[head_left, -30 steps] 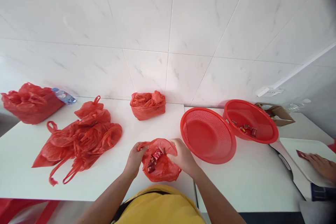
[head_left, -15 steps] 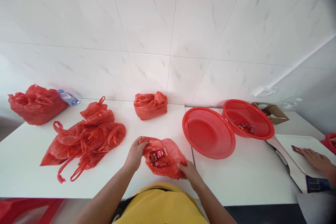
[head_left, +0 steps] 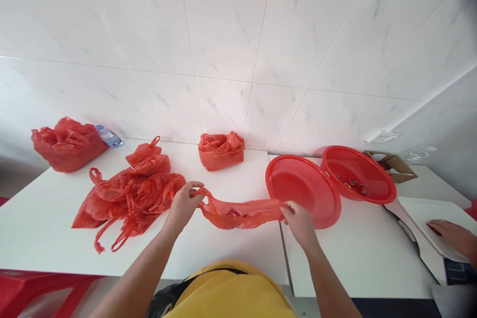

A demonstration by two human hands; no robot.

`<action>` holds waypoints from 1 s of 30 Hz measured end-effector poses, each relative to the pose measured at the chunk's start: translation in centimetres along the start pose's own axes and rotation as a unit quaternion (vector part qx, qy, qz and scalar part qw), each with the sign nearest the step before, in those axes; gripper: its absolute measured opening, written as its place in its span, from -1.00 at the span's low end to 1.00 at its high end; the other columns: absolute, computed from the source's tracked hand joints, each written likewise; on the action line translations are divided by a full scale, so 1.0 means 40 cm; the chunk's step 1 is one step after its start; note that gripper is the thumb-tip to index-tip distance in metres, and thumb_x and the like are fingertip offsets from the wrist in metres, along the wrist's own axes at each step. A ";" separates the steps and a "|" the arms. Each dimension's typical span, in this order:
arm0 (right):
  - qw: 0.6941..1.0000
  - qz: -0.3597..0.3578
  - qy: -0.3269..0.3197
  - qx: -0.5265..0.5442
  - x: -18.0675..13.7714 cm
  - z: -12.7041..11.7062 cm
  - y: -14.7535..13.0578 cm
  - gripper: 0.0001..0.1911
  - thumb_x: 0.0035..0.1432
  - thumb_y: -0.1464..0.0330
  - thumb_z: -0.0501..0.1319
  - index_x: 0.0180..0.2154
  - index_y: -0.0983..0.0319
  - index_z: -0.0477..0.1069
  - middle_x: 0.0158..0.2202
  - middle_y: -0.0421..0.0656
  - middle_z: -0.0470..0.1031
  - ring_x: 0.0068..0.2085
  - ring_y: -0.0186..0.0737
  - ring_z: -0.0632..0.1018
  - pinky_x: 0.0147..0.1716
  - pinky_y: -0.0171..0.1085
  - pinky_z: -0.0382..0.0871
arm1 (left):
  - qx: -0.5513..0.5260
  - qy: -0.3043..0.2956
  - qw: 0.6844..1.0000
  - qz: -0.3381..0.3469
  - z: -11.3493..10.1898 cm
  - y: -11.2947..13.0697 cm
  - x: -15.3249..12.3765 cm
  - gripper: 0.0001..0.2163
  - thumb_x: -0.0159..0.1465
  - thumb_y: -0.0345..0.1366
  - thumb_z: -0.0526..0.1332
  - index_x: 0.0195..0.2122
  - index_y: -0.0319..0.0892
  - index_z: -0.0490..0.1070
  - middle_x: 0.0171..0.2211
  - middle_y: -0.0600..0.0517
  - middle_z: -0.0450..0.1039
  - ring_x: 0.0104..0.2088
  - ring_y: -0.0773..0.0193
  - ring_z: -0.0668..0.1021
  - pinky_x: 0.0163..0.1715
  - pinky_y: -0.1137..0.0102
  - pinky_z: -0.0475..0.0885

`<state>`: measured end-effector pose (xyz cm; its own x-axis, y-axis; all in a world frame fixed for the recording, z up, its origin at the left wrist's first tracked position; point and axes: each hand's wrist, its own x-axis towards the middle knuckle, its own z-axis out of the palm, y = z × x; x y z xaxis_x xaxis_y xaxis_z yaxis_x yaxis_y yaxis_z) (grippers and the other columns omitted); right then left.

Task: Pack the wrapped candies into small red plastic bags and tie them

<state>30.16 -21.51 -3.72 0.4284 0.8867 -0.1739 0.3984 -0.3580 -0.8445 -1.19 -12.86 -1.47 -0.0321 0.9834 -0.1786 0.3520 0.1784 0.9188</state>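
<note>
A thin red plastic bag (head_left: 244, 221) is stretched sideways between my two hands, above the front of the white table. My left hand (head_left: 185, 203) pinches the bag's left handle. On the other side, my right hand (head_left: 298, 221) grips the bag's right end between thumb and fingers. Through the narrowed mouth a bit of a small red wrapped packet (head_left: 233, 212) shows; the rest of the contents is hidden. To the left lies a heap of knotted red bags (head_left: 130, 194). The red mesh basket (head_left: 294, 179) is just behind my right hand.
A second red basket (head_left: 357, 159) holds several small packets. Farther right are an open cardboard box (head_left: 400, 169) and a scale with a white tray (head_left: 447, 208), where another person's hand (head_left: 452, 236) rests. Along the wall stand two stuffed red bags and a water bottle (head_left: 109, 136).
My hands have drawn apart, pulling the bag's mouth from round and open to long and narrow. The packets inside are now mostly covered. The view has shifted slightly left.
</note>
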 end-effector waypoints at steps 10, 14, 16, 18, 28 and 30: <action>0.989 0.019 -0.088 0.117 -0.043 -0.034 -0.055 -0.72 0.07 0.17 0.19 -0.54 0.17 0.24 -0.55 -0.30 0.30 -0.50 -0.33 0.34 -0.49 -0.32 0.22 | 0.094 -0.119 0.988 0.017 -0.003 0.067 -0.050 -0.85 0.06 -0.31 0.12 -0.33 -0.12 0.39 -0.61 0.18 0.30 -0.58 0.35 0.32 -0.58 0.47 0.15; 0.981 -0.028 -0.017 0.191 -0.045 -0.028 -0.065 -0.74 -0.02 0.16 0.30 -0.48 0.19 0.34 -0.01 -0.08 0.44 -0.03 -0.09 0.45 -0.15 -0.22 0.35 | 0.110 -0.180 0.977 0.037 -0.020 0.097 -0.072 -0.94 0.00 -0.38 0.10 -0.52 -0.12 0.35 -0.58 0.15 0.36 -0.56 0.35 0.33 -0.58 0.48 0.14; 0.969 -0.032 -0.002 0.244 -0.036 -0.017 -0.065 -0.72 -0.01 0.11 0.30 -0.45 0.17 0.35 0.13 -0.06 0.37 0.10 -0.03 0.39 -0.07 -0.16 0.33 | 0.107 -0.219 0.969 0.042 -0.031 0.105 -0.081 -0.93 -0.04 -0.39 0.13 -0.54 -0.11 0.37 -0.56 0.13 0.40 -0.55 0.33 0.36 -0.59 0.47 0.14; 0.947 -0.028 -0.026 0.318 -0.025 0.002 -0.066 -0.71 0.05 0.07 0.24 -0.41 0.13 0.32 -0.02 -0.06 0.48 -0.02 -0.06 0.47 -0.13 -0.13 0.37 | 0.097 -0.256 0.961 0.047 -0.040 0.105 -0.086 -0.90 -0.06 -0.39 0.16 -0.52 -0.09 0.43 -0.52 0.11 0.46 -0.53 0.29 0.40 -0.58 0.46 0.17; 0.924 -0.001 -0.174 0.340 -0.077 0.143 -0.106 -0.61 0.23 -0.01 0.02 -0.23 0.15 0.37 -0.71 -0.36 0.13 -0.66 -0.42 0.10 -0.64 -0.35 0.00 | 0.063 -0.245 0.964 0.080 0.003 0.072 -0.094 -0.84 0.01 -0.37 0.21 -0.34 -0.10 0.44 -0.51 0.13 0.39 -0.52 0.33 0.36 -0.57 0.47 0.20; 0.918 -0.018 -0.283 0.278 -0.102 0.166 -0.127 -0.61 0.19 0.04 0.11 -0.07 0.13 0.35 -0.66 -0.35 0.23 -0.62 -0.40 0.21 -0.59 -0.35 0.10 | 0.030 -0.267 0.960 0.080 0.028 0.071 -0.098 -0.90 0.05 -0.37 0.20 -0.38 -0.12 0.41 -0.50 0.12 0.38 -0.50 0.34 0.36 -0.54 0.46 0.23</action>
<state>20.99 -21.34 -2.08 -0.1303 0.9612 -0.2432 -0.1379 -0.2605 -0.9556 0.99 -16.25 1.43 0.5049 0.8381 -0.2066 0.3667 0.0084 0.9303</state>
